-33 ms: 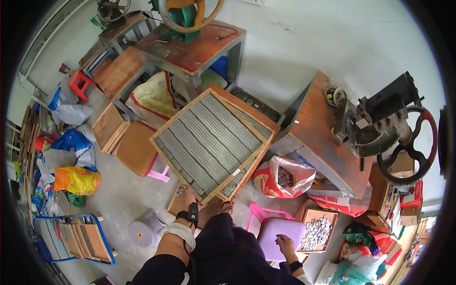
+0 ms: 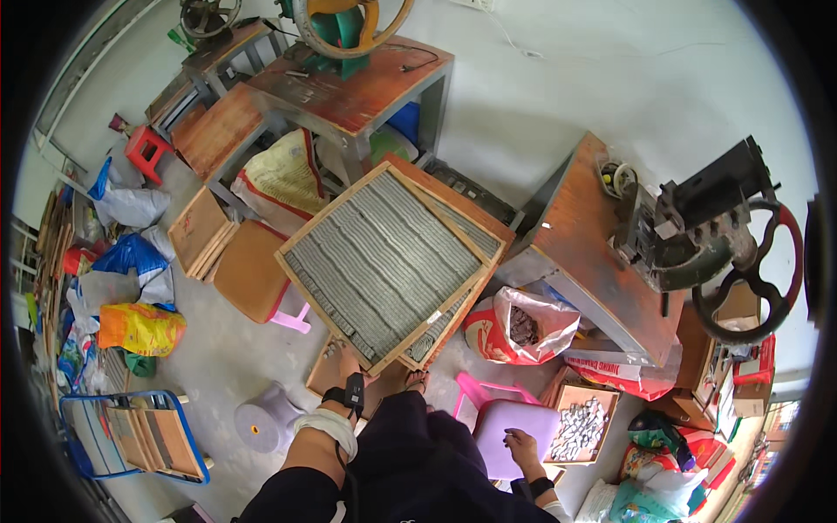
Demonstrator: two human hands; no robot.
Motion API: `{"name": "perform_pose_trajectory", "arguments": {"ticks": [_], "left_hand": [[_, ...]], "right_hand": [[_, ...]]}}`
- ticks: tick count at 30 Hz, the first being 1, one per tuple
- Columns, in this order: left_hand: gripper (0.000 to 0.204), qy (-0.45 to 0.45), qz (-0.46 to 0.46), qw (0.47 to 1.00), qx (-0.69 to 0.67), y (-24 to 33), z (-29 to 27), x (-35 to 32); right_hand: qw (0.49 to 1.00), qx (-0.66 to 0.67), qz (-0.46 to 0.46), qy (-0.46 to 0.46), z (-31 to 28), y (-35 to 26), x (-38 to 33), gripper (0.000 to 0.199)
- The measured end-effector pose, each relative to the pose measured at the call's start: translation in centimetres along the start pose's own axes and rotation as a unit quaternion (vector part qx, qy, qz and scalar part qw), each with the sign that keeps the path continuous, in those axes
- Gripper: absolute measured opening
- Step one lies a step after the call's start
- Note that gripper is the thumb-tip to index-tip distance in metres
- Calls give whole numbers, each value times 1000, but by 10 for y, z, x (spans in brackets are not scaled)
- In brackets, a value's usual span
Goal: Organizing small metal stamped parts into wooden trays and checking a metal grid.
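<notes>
At the near corner of a wooden-framed tray (image 2: 319, 306), my left hand (image 2: 350, 358) grips the frame, its fingers partly hidden by the wood. Tightly packed rows of small grey pieces (image 2: 384, 261) fill this tray. It lies askew over another tray with similar rows, on a wooden-topped stand (image 2: 494, 224). My right hand (image 2: 524, 449) hangs over a purple chair seat (image 2: 501, 427), fingers loosely bent and apart, with nothing visible in them. To its right stands a wooden tray (image 2: 615, 408) of loose, shiny small pieces (image 2: 582, 430).
A hand press (image 2: 697, 235) with a wheel stands on the right bench (image 2: 580, 227). A red-and-white sack (image 2: 488, 331) holds dark pieces. Left are a brown-seated chair (image 2: 248, 270), a grey stool (image 2: 261, 420), and a blue-framed rack (image 2: 131, 398). Bags (image 2: 139, 329) line the left side.
</notes>
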State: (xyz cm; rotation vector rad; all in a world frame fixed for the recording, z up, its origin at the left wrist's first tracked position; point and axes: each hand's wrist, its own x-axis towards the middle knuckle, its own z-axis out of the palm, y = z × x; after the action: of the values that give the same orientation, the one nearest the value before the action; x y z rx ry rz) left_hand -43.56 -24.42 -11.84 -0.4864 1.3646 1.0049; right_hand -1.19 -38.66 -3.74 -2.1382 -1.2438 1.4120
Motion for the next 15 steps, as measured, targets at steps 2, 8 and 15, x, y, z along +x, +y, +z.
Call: {"name": "perform_pose_trajectory", "arguments": {"ticks": [2, 8, 15], "left_hand": [[61, 3, 27, 999, 34, 0, 31, -37], [52, 29, 128, 973, 189, -12, 7, 12], [68, 47, 212, 968, 123, -46, -32, 91]], "right_hand": [[996, -83, -17, -15, -3, -1, 15, 23], [988, -140, -29, -51, -11, -41, 89, 27], [981, -91, -172, 1, 13, -99, 264, 39]]}}
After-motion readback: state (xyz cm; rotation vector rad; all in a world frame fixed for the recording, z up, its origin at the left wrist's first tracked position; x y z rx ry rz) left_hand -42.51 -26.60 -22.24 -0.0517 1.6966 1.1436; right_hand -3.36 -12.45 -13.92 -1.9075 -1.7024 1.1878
